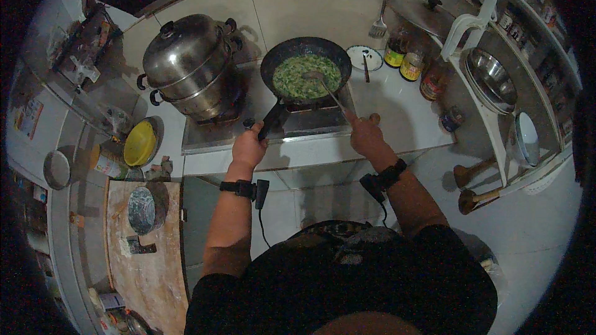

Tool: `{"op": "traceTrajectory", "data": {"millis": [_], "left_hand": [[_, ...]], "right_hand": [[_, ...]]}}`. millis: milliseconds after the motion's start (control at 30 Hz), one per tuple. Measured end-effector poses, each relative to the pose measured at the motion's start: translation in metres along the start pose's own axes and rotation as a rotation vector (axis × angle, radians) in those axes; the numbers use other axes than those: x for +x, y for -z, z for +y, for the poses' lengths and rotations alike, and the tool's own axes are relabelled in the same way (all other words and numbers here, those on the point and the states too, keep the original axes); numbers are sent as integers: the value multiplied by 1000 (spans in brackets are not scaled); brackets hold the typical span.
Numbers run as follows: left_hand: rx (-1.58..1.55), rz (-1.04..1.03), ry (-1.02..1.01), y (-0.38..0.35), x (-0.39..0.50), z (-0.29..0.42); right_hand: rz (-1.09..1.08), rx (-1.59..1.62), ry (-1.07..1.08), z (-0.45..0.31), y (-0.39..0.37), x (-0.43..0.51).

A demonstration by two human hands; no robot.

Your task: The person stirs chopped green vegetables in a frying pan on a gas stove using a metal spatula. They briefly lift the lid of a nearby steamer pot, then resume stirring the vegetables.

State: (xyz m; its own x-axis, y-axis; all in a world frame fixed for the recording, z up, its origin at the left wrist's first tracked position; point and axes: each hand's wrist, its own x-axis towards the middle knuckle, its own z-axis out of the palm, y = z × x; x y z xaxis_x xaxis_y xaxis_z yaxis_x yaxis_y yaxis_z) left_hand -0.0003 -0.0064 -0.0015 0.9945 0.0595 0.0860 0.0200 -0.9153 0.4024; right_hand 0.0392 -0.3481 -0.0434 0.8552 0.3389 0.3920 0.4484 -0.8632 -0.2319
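A dark wok point(267, 74) sits on the right burner of the gas stove point(209, 142), its black handle point(272, 118) slanting toward me. My left hand point(248, 148) grips the end of that handle. Chopped green food in pale liquid point(293, 72) covers the wok's bottom. My right hand point(370, 137) is closed around the handle of a metal cooking spatula point(333, 94), and its head lies partly sunk in the food. What the fingers of my left hand do under the handle is hidden.
Left of the wok stands a lidded steel steamer pot point(188, 65). A small plate point(358, 60) with a spoon and several sauce jars point(411, 66) are at the right, beside a white rack point(484, 125). A floured board point(153, 279) at lower left holds a metal bowl point(141, 210) and a cleaver point(135, 245).
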Motion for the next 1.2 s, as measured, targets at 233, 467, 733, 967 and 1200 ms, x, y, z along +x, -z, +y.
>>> {"op": "traceTrajectory", "data": {"millis": [233, 467, 733, 967, 1200], "left_hand": [[-26, 22, -7, -2, 0, -1], [21, -44, 34, 5, -1, 5], [12, -20, 31, 4, 0, 5], [-11, 4, 9, 3, -1, 4], [-27, 7, -23, 3, 0, 3]], "right_hand": [[-98, -48, -28, -10, 12, 2], [-135, -135, -28, -16, 23, 3], [-201, -51, -95, -13, 14, 5], [-119, -53, -46, -11, 11, 2], [-118, -77, -49, -8, 5, 1]]}}
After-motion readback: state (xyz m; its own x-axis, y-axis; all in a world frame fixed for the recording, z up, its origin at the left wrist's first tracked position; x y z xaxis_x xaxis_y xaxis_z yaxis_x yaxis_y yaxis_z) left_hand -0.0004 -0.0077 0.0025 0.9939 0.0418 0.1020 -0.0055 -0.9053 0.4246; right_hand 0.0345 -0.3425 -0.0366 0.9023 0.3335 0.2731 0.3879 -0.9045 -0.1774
